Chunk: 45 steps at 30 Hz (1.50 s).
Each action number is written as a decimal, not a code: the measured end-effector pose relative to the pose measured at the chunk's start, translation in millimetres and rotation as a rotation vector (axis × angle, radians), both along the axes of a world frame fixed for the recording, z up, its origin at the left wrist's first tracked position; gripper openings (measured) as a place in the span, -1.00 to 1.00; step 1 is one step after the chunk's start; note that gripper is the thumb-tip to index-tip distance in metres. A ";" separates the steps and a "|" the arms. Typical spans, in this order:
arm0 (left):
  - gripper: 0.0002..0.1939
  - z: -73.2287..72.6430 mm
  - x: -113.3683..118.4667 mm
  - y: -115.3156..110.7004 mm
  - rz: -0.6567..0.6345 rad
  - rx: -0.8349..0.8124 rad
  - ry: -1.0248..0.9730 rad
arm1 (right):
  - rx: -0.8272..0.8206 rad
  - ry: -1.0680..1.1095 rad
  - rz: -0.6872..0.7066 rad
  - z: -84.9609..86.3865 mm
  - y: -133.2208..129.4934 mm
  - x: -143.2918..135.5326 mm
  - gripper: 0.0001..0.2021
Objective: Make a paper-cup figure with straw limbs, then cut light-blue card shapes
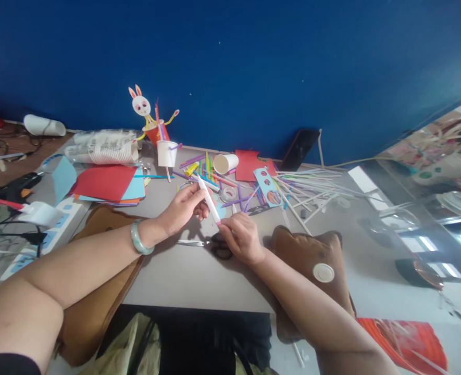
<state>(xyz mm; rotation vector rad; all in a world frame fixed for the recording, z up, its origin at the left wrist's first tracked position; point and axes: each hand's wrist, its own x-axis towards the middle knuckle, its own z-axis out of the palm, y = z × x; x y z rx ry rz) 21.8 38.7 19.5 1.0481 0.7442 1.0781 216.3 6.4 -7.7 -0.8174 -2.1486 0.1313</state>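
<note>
A white marker with a pink end [209, 201] is held slanted over the table between both hands. My left hand [189, 205], with a pale green bangle on its wrist, pinches the white body of the marker. Around its lower, pink end the fingers of my right hand [241, 234] are closed. Just beneath the hands lies a pair of scissors with black handles [220, 246], partly covered by my right hand. A roll of clear tape [228, 195] and several coloured markers [204, 167] lie beyond the hands.
A rabbit figure [141, 105] and white paper cup [166, 154] stand at the back. Left are red paper [103, 182], bagged cups [105, 148] and a power strip [46, 239]. Pale sticks [304, 195] and a phone [300, 148] lie right. Brown cushions [312, 255] flank the front.
</note>
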 end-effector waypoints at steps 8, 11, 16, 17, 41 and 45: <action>-0.68 7.0 0.3 -5.5 -0.067 0.084 0.106 | -0.071 -0.037 0.067 0.5 2.3 -0.8 -0.79; -0.67 9.6 1.1 -12.9 -0.136 0.094 0.199 | -0.293 0.173 0.036 0.6 2.2 0.8 -0.72; -0.66 2.1 1.7 -23.3 -0.376 0.083 0.253 | -0.761 0.636 -0.073 9.5 6.4 3.9 -0.69; -0.65 0.7 1.4 -24.1 -0.398 0.087 0.276 | -0.825 0.683 -0.059 11.4 7.7 4.2 -0.68; -0.64 10.4 -2.5 -22.0 -0.495 0.038 0.371 | -0.914 0.754 0.037 21.4 5.5 0.0 -0.65; -0.65 15.2 -1.8 -22.7 -0.500 0.017 0.379 | -0.903 0.760 0.042 21.4 5.1 -0.2 -0.66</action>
